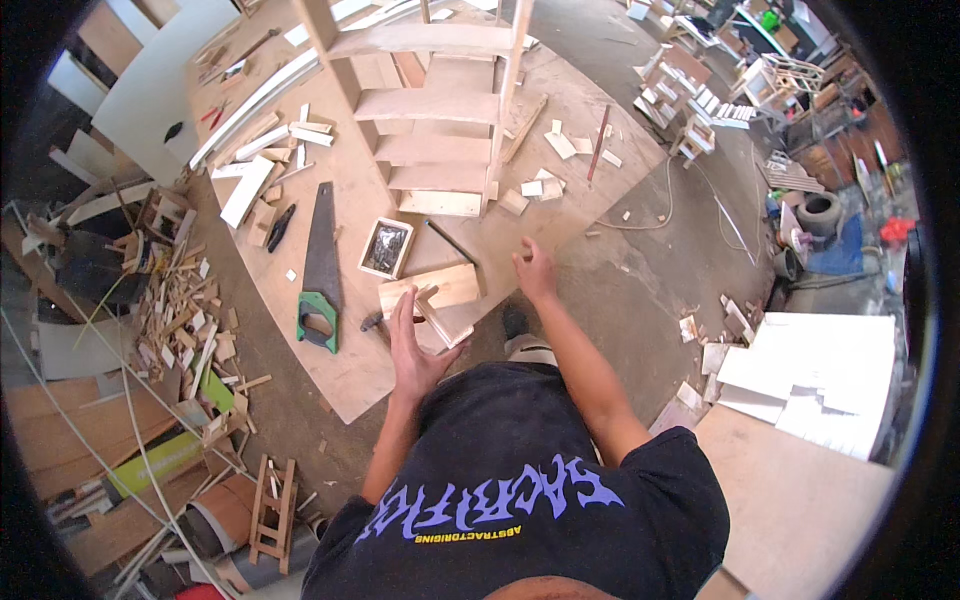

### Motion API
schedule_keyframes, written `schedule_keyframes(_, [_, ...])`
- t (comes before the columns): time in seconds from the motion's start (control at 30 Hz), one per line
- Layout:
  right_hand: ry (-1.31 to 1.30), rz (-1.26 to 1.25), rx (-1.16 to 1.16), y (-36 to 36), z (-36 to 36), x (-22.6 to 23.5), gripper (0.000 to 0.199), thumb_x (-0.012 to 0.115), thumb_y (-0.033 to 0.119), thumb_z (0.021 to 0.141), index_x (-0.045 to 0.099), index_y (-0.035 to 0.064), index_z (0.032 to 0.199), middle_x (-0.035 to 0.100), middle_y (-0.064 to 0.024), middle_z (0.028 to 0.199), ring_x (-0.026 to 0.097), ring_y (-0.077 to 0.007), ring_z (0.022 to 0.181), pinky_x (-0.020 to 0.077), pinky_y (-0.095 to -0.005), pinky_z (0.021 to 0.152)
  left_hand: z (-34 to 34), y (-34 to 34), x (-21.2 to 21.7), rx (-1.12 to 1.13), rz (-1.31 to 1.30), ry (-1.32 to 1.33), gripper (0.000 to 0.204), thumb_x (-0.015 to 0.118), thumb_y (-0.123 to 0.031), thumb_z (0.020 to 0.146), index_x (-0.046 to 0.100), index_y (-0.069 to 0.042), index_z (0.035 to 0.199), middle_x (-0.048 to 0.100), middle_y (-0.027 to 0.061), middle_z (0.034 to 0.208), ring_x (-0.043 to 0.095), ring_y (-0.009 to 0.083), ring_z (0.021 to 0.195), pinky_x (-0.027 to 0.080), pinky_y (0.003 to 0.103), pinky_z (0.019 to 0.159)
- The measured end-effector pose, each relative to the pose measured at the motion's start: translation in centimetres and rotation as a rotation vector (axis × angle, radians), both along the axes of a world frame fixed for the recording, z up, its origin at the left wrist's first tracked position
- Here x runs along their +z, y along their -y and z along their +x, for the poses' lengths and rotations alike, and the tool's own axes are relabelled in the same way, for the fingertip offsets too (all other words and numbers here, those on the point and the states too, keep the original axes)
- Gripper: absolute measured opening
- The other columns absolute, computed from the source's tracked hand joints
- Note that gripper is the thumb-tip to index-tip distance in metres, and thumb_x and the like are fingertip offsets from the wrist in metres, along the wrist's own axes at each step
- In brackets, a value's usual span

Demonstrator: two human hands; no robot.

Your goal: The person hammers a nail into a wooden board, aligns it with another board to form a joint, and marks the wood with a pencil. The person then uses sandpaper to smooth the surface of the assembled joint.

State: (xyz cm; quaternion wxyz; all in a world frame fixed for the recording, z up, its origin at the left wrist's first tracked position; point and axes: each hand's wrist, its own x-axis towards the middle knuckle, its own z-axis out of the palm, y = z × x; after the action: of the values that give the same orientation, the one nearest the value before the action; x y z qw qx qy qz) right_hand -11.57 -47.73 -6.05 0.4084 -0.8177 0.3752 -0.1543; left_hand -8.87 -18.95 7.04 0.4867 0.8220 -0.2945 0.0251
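Observation:
My left hand grips a small wooden assembly of joined boards at the table's near edge, fingers over its left side and thumb along the bottom. To its right, my right hand is raised near the table edge with curled fingers; anything in them is too small to make out. Just beyond the assembly lies a small wooden box of dark nails, beside a dark pencil-like stick. A hammer head shows partly by my left hand. The handsaw with a green handle lies farther left.
A tall wooden shelf frame stands on the plywood table. White strips and offcuts lie at left, more wood blocks at right. Scrap wood heaps on the left floor; white panels lie at right.

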Motion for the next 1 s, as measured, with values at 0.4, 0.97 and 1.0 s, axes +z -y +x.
schedule_keyframes(0.4, [-0.111,-0.262,0.364,11.3,9.2,-2.2,0.062,0.082,0.023,0.085,0.062,0.0097,0.141,0.061,-0.0167,0.142,0.065,-0.0391,0.125,0.0552,-0.0484,0.104,-4.5,11.3,1.8,0.239,-0.038,-0.064,0.133,0.107,-0.022,0.060,0.030,-0.006,0.167,0.045,0.0167,0.164,0.049,0.0340,0.147,0.050,0.046,0.114])
schedule_keyframes(0.97, [0.433,0.302,1.117,9.5,0.8,22.0,0.064,0.086,0.005,0.077,0.068,0.0055,0.139,0.070,-0.0139,0.131,0.070,-0.0247,0.116,0.0605,-0.0347,0.090,-4.9,14.5,5.6,0.144,-0.030,-0.059,0.144,0.104,-0.021,0.057,0.017,-0.002,0.170,0.048,0.0221,0.159,0.049,0.0418,0.145,0.041,0.051,0.120])
schedule_keyframes(1.0, [0.435,0.274,1.166,9.5,0.9,22.6,0.064,0.086,0.005,0.077,0.068,0.0055,0.139,0.069,-0.0137,0.132,0.070,-0.0250,0.116,0.0605,-0.0350,0.091,-4.9,14.7,6.0,0.136,-0.031,-0.064,0.142,0.104,-0.021,0.057,0.019,-0.002,0.170,0.048,0.0218,0.159,0.049,0.0419,0.145,0.041,0.051,0.120])
